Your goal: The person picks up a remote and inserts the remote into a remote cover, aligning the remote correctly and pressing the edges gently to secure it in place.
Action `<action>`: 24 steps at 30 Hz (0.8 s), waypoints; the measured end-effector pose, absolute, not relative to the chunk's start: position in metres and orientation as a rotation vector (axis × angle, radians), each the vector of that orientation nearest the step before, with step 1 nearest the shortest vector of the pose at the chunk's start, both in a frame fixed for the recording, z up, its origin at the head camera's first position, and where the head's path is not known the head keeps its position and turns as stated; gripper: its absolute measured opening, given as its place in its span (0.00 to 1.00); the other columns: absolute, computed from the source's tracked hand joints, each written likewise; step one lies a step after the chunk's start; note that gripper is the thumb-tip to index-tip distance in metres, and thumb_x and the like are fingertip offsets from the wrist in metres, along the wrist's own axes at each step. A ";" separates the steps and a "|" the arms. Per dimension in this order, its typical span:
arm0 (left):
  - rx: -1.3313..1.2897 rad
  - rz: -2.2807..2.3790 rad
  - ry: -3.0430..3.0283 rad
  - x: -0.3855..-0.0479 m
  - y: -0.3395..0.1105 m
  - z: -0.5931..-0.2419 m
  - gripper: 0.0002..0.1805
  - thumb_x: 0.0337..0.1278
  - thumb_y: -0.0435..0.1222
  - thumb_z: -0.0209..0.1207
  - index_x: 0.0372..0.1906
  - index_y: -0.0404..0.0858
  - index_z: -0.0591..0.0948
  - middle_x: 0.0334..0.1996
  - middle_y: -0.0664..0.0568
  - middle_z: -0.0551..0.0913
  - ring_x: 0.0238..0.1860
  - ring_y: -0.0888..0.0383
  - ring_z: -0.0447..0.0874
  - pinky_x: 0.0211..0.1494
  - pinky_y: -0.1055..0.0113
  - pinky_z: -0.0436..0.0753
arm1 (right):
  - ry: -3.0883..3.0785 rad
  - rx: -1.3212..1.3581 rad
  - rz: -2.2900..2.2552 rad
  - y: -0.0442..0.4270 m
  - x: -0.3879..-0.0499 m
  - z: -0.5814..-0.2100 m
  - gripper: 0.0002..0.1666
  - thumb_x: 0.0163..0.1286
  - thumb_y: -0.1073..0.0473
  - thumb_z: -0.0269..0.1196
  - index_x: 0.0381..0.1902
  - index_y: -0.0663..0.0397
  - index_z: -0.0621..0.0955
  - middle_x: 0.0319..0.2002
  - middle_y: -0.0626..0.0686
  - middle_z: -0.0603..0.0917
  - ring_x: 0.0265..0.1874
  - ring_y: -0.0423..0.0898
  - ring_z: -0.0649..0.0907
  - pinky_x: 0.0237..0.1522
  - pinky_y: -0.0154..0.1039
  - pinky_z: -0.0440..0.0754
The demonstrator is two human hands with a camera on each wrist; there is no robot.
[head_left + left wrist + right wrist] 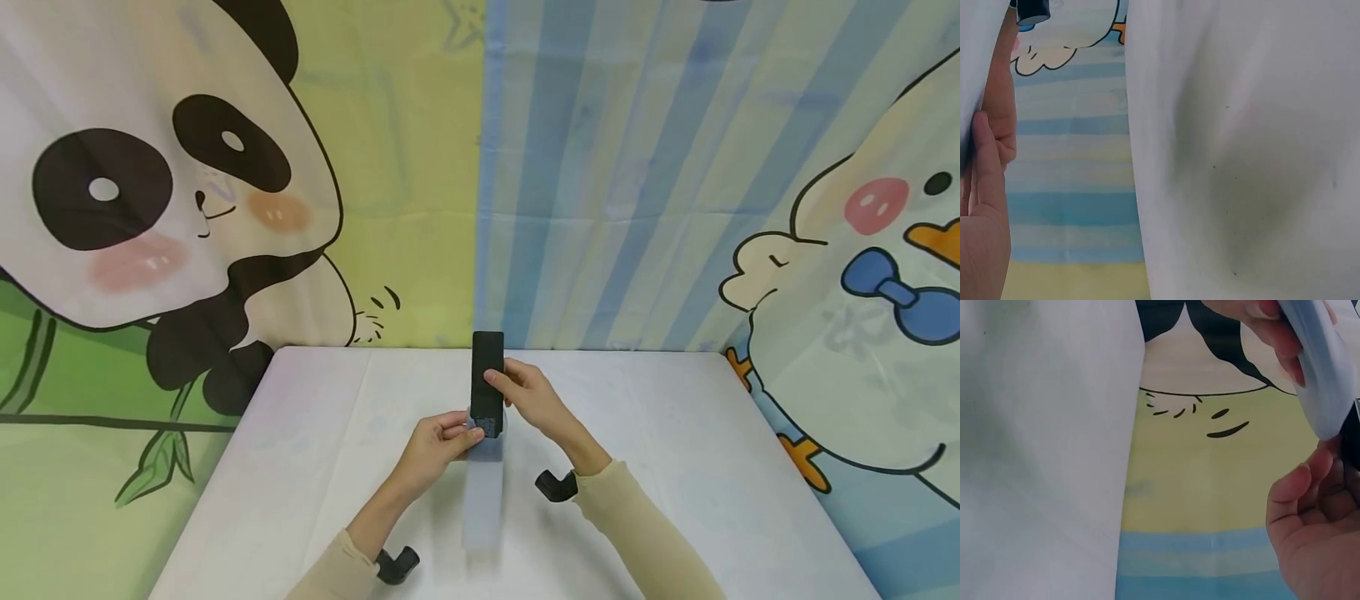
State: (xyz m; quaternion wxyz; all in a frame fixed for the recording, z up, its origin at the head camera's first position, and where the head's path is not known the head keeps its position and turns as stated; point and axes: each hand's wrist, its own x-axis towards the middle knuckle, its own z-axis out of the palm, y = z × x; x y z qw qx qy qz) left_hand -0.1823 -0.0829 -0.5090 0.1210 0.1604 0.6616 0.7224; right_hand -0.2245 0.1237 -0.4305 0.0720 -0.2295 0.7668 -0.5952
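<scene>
Black and slim, the block [488, 375] lies between the hands, over the white table [300, 475], its near end at the mouth of a pale sleeve [483, 500]; how deep that end sits, I cannot tell. The right hand [534, 402] pinches the block from its right side, thumb on top, and is the nearer one to its middle. The left hand [435, 447] pinches the sleeve's mouth from the left. The block's long axis runs almost straight on from the sleeve's, its far end pointing towards the printed backdrop [420, 208].
</scene>
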 end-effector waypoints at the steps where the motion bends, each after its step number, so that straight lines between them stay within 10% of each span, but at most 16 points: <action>1: 0.467 2.109 1.933 -0.182 -0.083 -0.508 0.24 0.65 0.42 0.66 0.60 0.32 0.80 0.43 0.45 0.88 0.46 0.52 0.87 0.47 0.58 0.85 | 2.298 -0.692 -1.776 0.125 -0.227 -0.433 0.14 0.80 0.60 0.54 0.52 0.65 0.81 0.37 0.51 0.84 0.32 0.47 0.78 0.35 0.41 0.76; 24: 0.448 2.126 2.044 -0.190 -0.081 -0.491 0.21 0.63 0.39 0.68 0.54 0.29 0.83 0.38 0.43 0.89 0.37 0.53 0.89 0.40 0.59 0.87 | 2.246 -0.664 -1.829 0.126 -0.231 -0.457 0.14 0.79 0.64 0.55 0.55 0.66 0.80 0.42 0.51 0.81 0.40 0.48 0.76 0.42 0.45 0.75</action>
